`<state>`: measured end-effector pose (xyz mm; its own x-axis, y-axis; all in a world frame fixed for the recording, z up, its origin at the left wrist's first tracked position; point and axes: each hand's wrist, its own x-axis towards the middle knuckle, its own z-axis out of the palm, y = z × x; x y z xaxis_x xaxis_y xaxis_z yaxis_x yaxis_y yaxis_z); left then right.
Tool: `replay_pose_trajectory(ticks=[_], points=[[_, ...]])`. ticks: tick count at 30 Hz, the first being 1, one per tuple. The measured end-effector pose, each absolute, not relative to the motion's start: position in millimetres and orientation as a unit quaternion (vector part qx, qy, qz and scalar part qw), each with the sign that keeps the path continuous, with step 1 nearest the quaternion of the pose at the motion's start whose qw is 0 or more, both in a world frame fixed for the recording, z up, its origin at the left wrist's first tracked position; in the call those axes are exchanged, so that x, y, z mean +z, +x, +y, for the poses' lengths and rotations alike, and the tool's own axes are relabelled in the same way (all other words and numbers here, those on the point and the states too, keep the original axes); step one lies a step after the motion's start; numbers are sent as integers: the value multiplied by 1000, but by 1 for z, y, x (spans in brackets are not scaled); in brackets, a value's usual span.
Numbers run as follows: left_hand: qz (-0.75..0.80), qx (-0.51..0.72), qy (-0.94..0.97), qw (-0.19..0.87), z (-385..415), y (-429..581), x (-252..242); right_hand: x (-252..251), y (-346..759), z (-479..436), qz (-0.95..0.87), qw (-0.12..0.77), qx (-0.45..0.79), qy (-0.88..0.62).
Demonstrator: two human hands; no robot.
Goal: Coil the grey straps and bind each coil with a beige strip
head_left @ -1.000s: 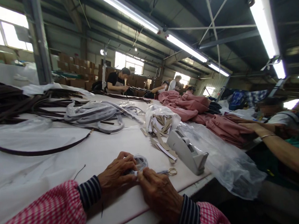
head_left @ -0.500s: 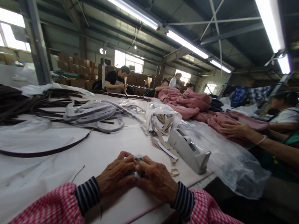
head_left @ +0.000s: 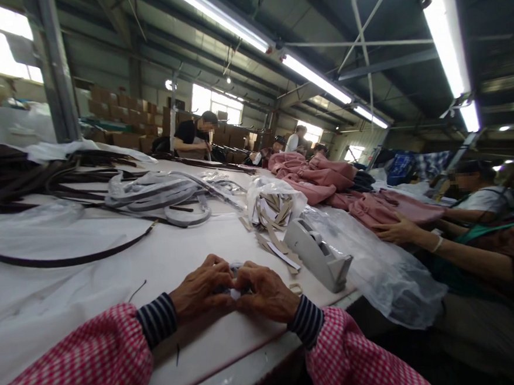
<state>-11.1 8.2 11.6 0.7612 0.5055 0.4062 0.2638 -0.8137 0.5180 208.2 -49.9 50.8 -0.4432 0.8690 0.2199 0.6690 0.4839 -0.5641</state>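
1. Coil (head_left: 236, 268) of grey cord sits on the table (head_left: 190, 247), to the left of the tape dispenser (head_left: 318, 253) and apart from it.
2. Little of it shows: a rounded, pale blue-grey edge with a slight sheen rises between the two hands, and the rest is covered by fingers.
3. A small white piece (head_left: 235, 294) shows at its near side, between the fingertips; what it is made of cannot be told.
4. A gold-coloured metal ring (head_left: 296, 284) lies just beside the dispenser, on its left; whether it joins the coil is hidden behind the right hand.
5. The left hand (head_left: 202, 287), farther left of the dispenser, has its fingers bent and pinches the coil's left side.
6. The right hand (head_left: 266, 291), between the coil and the dispenser, curls over the other side and pinches there, its fingertips close to those of the left.
7. Beige and white strips (head_left: 279, 252) lie just left of the dispenser, and more fill a clear bag (head_left: 299, 196) beyond it.
8. Clear plastic (head_left: 377, 278) spreads to the dispenser's right; past that, a co-worker's hand (head_left: 398, 229) rests against pink cloth (head_left: 366, 208).
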Motion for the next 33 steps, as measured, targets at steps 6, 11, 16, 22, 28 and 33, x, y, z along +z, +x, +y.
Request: replay_pose_trajectory(ticks=[6,11,16,22,28,33], points=[[202,262,923,197,1,-8,15,53,201,-57,-822,251,170,-482],[233,248,927,158,-7,-3,16,65,219,-66,-831,257,174,-461],[245,260,923,144,-6,-2,10,106,303,-70,-762,324,84,-554],[220,291,920,147,-3,-4,7,130,414,-69,-617,331,66,-711],[217,314,915,134,-7,-3,11,117,429,-70,-579,323,173,-728],[221,341,906,118,-10,-1,9,112,430,-72,-562,360,159,-728]])
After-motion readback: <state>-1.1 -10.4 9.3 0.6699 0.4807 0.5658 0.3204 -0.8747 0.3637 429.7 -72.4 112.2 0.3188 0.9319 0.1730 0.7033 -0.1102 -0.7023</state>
